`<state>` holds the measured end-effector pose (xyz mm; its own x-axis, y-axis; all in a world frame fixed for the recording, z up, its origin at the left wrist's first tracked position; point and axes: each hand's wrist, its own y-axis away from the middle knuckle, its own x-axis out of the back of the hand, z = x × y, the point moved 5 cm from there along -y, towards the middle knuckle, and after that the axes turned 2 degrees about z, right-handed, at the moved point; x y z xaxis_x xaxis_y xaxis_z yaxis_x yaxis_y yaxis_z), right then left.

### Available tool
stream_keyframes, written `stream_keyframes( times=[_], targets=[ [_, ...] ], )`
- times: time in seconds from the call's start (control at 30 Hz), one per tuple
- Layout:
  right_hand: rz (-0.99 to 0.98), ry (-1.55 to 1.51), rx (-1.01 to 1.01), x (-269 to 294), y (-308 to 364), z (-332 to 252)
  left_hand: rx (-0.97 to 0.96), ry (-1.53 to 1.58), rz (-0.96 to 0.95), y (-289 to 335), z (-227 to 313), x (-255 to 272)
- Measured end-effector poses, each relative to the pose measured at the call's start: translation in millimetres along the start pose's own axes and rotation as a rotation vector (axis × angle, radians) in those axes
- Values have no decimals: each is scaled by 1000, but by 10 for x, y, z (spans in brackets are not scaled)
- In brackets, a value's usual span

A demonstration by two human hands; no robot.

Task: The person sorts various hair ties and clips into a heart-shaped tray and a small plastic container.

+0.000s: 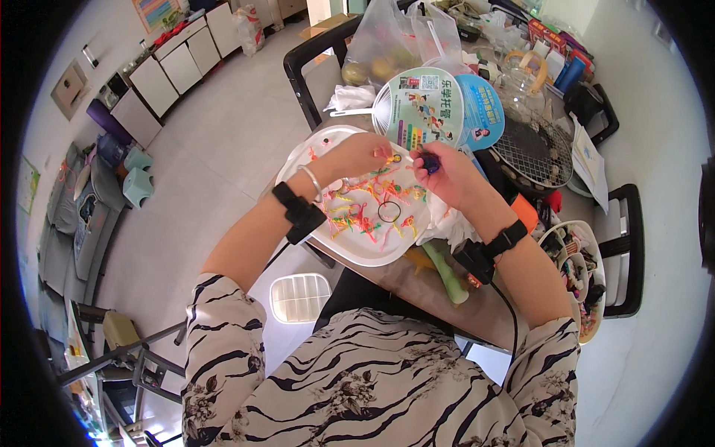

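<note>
My right hand (450, 175) is closed round a small dark blue-purple bundle (430, 163), its exact kind unclear. Facing it across a small gap, my left hand (366, 153) has its fingers bent together at the tips. A tiny yellow ring-like piece (396, 158) shows beside those fingertips; whether they pinch anything is too small to tell. Both hands are above a white tray (387, 257) strewn with short, thin strips (357, 216) in red, pink, yellow and green. Among the strips lies a thin dark ring (389, 211).
Two round hand fans, one green-and-white (417, 104) and one blue (482, 112), lie beyond the tray. Right of them is a wire grill rack (532, 149). Plastic bags (380, 45) stand at the back. A sorting basket (588, 253) is at the right; a pale green vegetable-like piece (450, 279) lies near the front.
</note>
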<state>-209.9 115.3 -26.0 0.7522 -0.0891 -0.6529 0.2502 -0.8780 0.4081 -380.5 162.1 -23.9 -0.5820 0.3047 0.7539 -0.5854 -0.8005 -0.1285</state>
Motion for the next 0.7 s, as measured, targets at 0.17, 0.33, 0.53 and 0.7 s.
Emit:
stream_keyframes(
  times=[0.17, 0.33, 0.53, 0.7],
  targets=[
    [-24, -49, -49, 105, 26, -31, -286, -237, 159, -182, 186, -155],
    [-33, -107, -78, 183, 14, 5, -268, -398, 95, -253, 153, -241],
    [-6, -70, -51, 119, 61, 21, -54, -15, 70, -182, 92, 28],
    [-36, -2, -20, 27, 21, 58, -65, 392, 72, -117, 333, 271]
  ],
)
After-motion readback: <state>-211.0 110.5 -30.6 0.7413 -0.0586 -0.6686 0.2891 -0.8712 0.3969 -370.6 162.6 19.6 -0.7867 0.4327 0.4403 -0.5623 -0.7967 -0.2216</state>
